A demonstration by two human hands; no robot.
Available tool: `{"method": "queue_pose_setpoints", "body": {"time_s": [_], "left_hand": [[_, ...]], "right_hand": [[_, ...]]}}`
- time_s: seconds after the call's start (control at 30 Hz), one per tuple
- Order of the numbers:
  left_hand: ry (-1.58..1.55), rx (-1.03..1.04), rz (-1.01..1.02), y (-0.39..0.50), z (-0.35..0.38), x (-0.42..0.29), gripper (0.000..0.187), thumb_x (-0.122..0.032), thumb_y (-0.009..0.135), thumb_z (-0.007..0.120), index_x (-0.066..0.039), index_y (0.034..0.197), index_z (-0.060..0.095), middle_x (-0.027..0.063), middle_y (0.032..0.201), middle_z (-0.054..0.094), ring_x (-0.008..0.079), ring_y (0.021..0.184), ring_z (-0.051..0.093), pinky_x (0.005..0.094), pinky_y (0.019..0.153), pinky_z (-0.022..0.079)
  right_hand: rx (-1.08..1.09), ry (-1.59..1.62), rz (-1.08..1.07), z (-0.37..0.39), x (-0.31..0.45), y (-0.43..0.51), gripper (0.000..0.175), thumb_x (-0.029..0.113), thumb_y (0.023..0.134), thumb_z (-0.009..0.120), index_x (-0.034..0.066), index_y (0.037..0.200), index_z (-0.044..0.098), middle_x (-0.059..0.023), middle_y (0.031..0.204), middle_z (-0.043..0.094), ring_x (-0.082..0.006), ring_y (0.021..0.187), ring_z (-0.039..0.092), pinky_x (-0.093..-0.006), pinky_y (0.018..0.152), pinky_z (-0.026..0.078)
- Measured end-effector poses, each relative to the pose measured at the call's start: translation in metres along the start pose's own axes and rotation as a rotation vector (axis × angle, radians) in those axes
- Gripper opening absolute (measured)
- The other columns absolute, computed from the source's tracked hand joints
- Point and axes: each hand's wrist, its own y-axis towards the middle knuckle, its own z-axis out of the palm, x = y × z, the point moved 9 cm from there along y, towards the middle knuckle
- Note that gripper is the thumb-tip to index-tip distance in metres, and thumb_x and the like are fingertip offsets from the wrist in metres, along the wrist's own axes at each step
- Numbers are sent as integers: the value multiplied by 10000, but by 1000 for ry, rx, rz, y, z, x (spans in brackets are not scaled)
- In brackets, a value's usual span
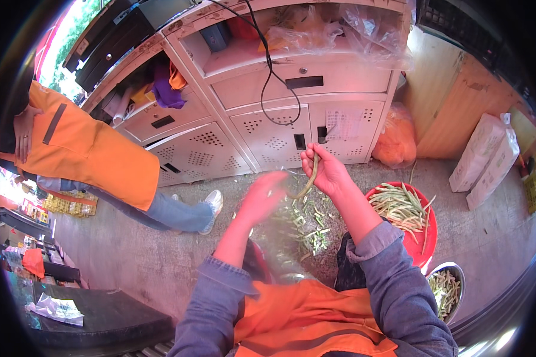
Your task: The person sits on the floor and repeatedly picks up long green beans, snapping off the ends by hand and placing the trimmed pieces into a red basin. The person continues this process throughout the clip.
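Observation:
My right hand (324,168) pinches one end of a long green bean pod (311,178), which hangs in a curve towards my left hand (267,194). My left hand is blurred beside the pod's lower end, and whether its fingers hold it cannot be told. Below both hands, snapped bean pieces (312,236) lie scattered on the floor. To the right, a round red tray (433,223) bears a heap of whole bean pods (397,203). Nearer to me on that side, a metal bowl (461,290) holds more bean pieces (444,290).
A metal cabinet (268,129) with a hanging black cable (270,67) stands ahead. A person in an orange apron (94,147) stands at the left, one shoe (213,209) near my left arm. An orange bag (395,138) and white packages (484,156) are at the right.

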Motion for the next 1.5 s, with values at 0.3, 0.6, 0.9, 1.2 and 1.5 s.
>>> {"method": "queue_pose_setpoints", "body": {"time_s": [0.3, 0.6, 0.9, 1.2, 1.5], "left_hand": [[-6, 231, -461, 0, 33, 40, 286, -240, 877, 501, -57, 1061, 623, 117, 888, 641, 248, 830, 614, 377, 776, 473], [-1097, 87, -565, 2, 27, 45, 305, -204, 913, 476, -22, 1144, 558, 169, 1139, 576, 241, 966, 580, 426, 847, 470], [-889, 307, -462, -3, 50, 4, 328, -196, 954, 427, 10, 1192, 519, 92, 1046, 584, 185, 953, 567, 351, 868, 452], [-1115, -8, -598, -3, 59, 46, 198, -175, 902, 464, -22, 965, 573, 24, 823, 543, 145, 722, 504, 325, 692, 450], [-1477, -9, -657, 1, 54, 47, 213, -198, 919, 453, -72, 1053, 559, 33, 987, 605, 165, 922, 576, 323, 825, 440]], "right_hand": [[-121, -303, -281, 25, 28, -10, 135, 149, 923, 517, 33, 962, 573, -83, 840, 635, -224, 885, 608, -348, 802, 502], [148, -357, -158, 65, -6, -24, 202, 235, 932, 505, 56, 985, 583, -69, 968, 646, -178, 1001, 564, -372, 897, 405], [-82, -712, -205, 28, -8, -11, 205, 227, 902, 538, 51, 985, 601, -57, 967, 660, -115, 944, 559, -282, 847, 399], [-187, -1108, -416, 54, -8, -30, 187, 194, 892, 575, 35, 950, 655, -17, 796, 676, -63, 745, 552, -234, 718, 438], [-127, -1508, -443, 33, -21, -10, 221, 209, 824, 601, 106, 995, 694, -174, 1152, 581, -262, 1163, 505, -372, 961, 393]]}}
